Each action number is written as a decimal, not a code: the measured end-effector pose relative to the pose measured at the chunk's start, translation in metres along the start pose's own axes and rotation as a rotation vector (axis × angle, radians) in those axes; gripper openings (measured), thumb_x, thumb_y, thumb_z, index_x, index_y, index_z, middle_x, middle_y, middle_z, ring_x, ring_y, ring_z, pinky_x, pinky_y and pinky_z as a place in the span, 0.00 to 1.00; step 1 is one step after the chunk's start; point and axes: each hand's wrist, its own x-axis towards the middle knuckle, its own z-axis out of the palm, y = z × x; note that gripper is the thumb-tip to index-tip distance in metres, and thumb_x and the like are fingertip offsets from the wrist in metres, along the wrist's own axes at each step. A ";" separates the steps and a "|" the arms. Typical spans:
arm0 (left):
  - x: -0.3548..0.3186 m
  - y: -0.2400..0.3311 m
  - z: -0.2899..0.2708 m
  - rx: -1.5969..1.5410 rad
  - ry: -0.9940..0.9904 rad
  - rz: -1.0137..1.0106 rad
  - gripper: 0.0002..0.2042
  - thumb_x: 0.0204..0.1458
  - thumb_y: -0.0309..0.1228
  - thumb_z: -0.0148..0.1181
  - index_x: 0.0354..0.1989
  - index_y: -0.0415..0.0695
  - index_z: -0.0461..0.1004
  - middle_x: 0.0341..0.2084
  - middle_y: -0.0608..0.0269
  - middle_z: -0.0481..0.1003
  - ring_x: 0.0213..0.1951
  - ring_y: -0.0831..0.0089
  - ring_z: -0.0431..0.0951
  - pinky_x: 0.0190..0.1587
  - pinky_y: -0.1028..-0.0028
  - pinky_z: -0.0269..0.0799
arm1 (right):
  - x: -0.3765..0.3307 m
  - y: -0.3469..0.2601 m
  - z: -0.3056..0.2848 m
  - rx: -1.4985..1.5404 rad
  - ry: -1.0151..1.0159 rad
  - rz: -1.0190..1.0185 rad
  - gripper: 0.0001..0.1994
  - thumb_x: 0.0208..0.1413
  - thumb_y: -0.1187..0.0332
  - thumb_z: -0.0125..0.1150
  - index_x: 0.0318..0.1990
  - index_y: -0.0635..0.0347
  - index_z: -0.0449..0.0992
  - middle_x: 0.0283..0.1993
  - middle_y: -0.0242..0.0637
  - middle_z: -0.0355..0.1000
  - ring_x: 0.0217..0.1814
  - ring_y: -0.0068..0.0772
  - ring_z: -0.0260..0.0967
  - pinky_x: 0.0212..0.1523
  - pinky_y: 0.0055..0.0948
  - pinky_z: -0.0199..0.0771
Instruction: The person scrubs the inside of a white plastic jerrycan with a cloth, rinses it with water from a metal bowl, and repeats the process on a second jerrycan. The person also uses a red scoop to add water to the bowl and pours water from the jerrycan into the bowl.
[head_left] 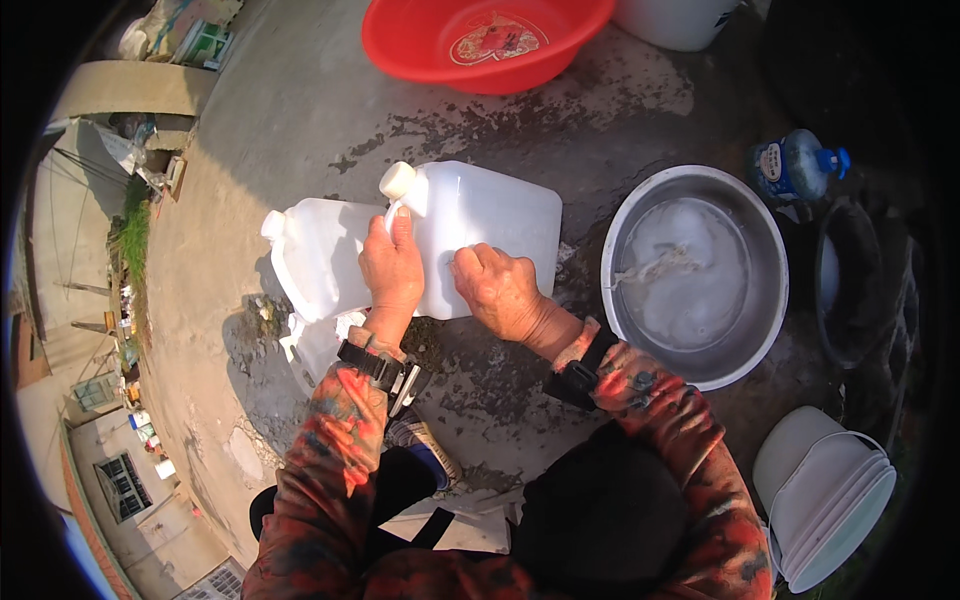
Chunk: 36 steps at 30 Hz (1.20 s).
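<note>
L hand (391, 268) grips the handle of a white plastic jug (505, 215), thumb up by the neck; R hand (503, 292) is clenched against the jug's broad face, & whether it holds anything is hidden. Jug is ctr, in front of the person, btwn the hands' reach & the wet concrete ground (310, 120). Its cap end points to the person's L, base to R; long axis approx. crosswise, broad face up toward the cam. Looks: boxy, semi-translucent white, rounded corners, cream screw cap (398, 180) on; lower edge partly covered by R hand.

Around, L to R: second white jug (335, 245), capped, cap also to L, just beside L hand & partly behind it; below it a white plastic piece (313, 345), mostly blocked by L wrist, kind unclear. Far side, red basin (400, 50), w/ printed pattern inside. R of the jug, metal basin (690, 366) w/ cloudy, sudsy water. Farther R, blue-capped bottle (800, 165); nearer the person, pale bucket (815, 470) w/ wire handle, tilted.
</note>
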 end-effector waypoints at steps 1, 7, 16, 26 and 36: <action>0.001 0.000 0.000 -0.010 0.019 0.014 0.20 0.67 0.46 0.50 0.37 0.36 0.71 0.28 0.39 0.79 0.35 0.36 0.79 0.38 0.46 0.72 | -0.001 0.001 0.001 -0.050 0.051 0.132 0.08 0.55 0.69 0.63 0.32 0.54 0.67 0.26 0.34 0.67 0.25 0.38 0.74 0.20 0.36 0.73; -0.003 0.000 0.003 -0.045 0.022 0.037 0.20 0.67 0.46 0.50 0.37 0.37 0.71 0.28 0.39 0.79 0.35 0.36 0.79 0.38 0.46 0.72 | -0.010 0.011 0.008 0.006 -0.080 0.037 0.08 0.57 0.68 0.62 0.35 0.59 0.68 0.29 0.42 0.72 0.27 0.46 0.75 0.22 0.40 0.74; -0.001 -0.006 0.002 -0.008 0.050 0.090 0.20 0.67 0.46 0.50 0.37 0.37 0.70 0.26 0.40 0.79 0.34 0.36 0.79 0.37 0.46 0.71 | -0.015 0.066 0.013 -0.025 0.073 0.146 0.08 0.60 0.68 0.62 0.36 0.60 0.69 0.30 0.42 0.73 0.29 0.48 0.76 0.28 0.44 0.78; -0.002 -0.007 0.002 -0.006 0.047 0.058 0.20 0.67 0.46 0.50 0.37 0.37 0.70 0.26 0.39 0.78 0.33 0.36 0.79 0.36 0.45 0.71 | 0.028 0.004 -0.022 -0.050 -0.307 -0.177 0.08 0.52 0.68 0.63 0.34 0.54 0.68 0.30 0.35 0.67 0.29 0.34 0.75 0.21 0.33 0.74; -0.005 -0.001 0.002 -0.040 0.041 0.073 0.20 0.68 0.45 0.50 0.36 0.36 0.70 0.27 0.39 0.78 0.33 0.37 0.79 0.36 0.47 0.72 | 0.022 0.009 -0.017 -0.028 -0.236 -0.162 0.06 0.57 0.68 0.60 0.33 0.55 0.69 0.28 0.40 0.72 0.27 0.41 0.77 0.23 0.38 0.77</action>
